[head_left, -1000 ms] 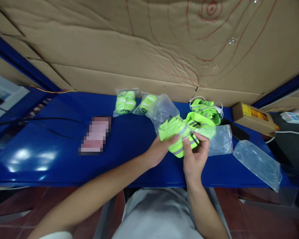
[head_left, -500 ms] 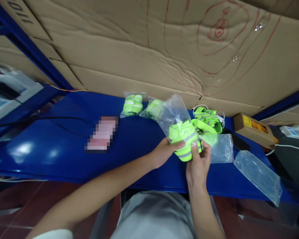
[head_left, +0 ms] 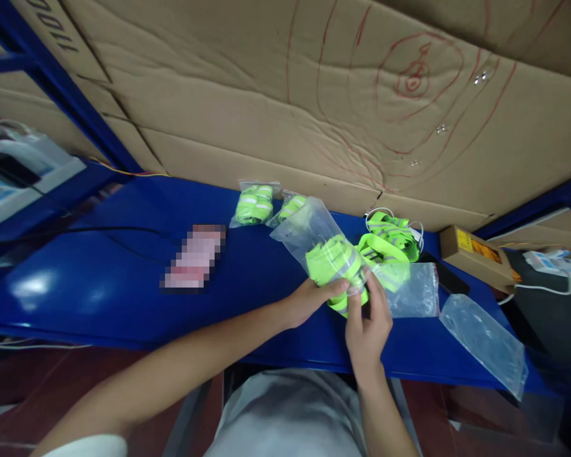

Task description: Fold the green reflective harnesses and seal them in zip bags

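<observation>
My left hand is closed round the lower left of a rolled neon yellow-green reflective strap, its thumb across the front. A clear plastic bag surrounds much of the strap, and its flat end points up and left. On the right side, my right hand pinches the lower part of the strap and bag between thumb and fingers. A loop of strap hangs below the bag between both hands. Just behind lies a loose heap of the same strap, beside a flat clear bag.
Two bagged strap rolls, a left one and a right one, stand against the cardboard wall. A pixelated pinkish rectangle lies left on the blue table. Rightward are another clear bag, a dark phone-like object and a small carton.
Both hands and the bagged strap have shifted slightly left. The bag leans further left, and my right hand's fingers have moved up along the strap's right side. The camera view has tilted a little.
</observation>
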Demonstrator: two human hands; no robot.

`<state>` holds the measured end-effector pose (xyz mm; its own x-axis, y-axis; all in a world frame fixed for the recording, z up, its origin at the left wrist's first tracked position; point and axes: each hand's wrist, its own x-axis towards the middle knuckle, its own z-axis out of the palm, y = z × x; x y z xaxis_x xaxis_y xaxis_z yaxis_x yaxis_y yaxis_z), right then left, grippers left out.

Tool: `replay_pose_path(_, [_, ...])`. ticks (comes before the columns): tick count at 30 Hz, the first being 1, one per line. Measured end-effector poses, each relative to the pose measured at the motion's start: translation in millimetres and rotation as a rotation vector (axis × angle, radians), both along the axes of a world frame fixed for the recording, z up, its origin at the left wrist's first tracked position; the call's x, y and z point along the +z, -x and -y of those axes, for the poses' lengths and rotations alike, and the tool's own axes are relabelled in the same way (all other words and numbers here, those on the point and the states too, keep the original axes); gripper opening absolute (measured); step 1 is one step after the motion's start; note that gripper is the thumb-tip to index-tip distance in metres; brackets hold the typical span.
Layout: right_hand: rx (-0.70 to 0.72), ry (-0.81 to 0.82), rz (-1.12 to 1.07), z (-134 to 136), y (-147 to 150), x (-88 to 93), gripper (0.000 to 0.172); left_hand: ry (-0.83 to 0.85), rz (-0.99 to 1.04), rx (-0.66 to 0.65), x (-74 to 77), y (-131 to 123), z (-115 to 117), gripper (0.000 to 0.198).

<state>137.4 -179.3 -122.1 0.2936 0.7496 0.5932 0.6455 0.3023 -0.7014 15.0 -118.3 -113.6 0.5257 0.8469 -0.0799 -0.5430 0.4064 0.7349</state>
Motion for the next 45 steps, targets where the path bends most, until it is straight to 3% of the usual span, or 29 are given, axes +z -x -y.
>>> replay_pose_path(5, [0.183,0.171,0.246,11,-11,-2.3,0.072,0.101,0.021,-0.041,-2.1,2,-5,0.045])
replay_pose_path(9, [0.198,0.168,0.329,6,-17,-3.2,0.083,0.169,0.046,-0.025,-0.8,3,-9,0.039])
replay_pose_path(13, [0.126,0.110,0.310,-6,-13,-1.2,0.074,0.145,0.054,-0.053,-1.9,1,-9,0.042])
replay_pose_path(16, [0.039,0.066,0.168,-9,-8,-0.2,0.068,0.146,0.049,-0.056,-4.1,-1,-7,0.045])
replay_pose_path(19, [0.040,0.024,0.023,-5,-3,2.1,0.063,0.170,0.068,-0.051,-6.2,1,-8,0.039])
replay_pose_path(24, [0.184,0.139,0.345,-2,-5,3.0,0.068,0.261,0.090,-0.112,-9.2,5,-14,0.034])
replay_pose_path(29, [0.085,0.212,0.617,-21,-15,0.9,0.056,0.294,0.052,-0.141,-12.5,1,-16,0.032])
replay_pose_path(34, [0.123,0.261,0.553,-40,-23,19.7,0.053,0.260,0.015,-0.247,-9.4,1,-17,0.052])
replay_pose_path(37, [0.232,0.279,0.383,-40,-26,28.1,0.058,0.248,0.016,-0.193,-4.1,4,-18,0.056])
replay_pose_path(39, [0.296,0.279,0.295,-37,-28,28.3,0.049,0.244,0.009,-0.162,-1.8,5,-18,0.057])
replay_pose_path(42, [0.342,0.237,0.359,-34,-27,23.2,0.021,0.230,0.013,-0.157,-2.0,5,-17,0.056])
replay_pose_path(45, [0.360,0.212,0.486,-36,-25,19.6,0.028,0.261,0.020,-0.159,-4.5,3,-17,0.051])
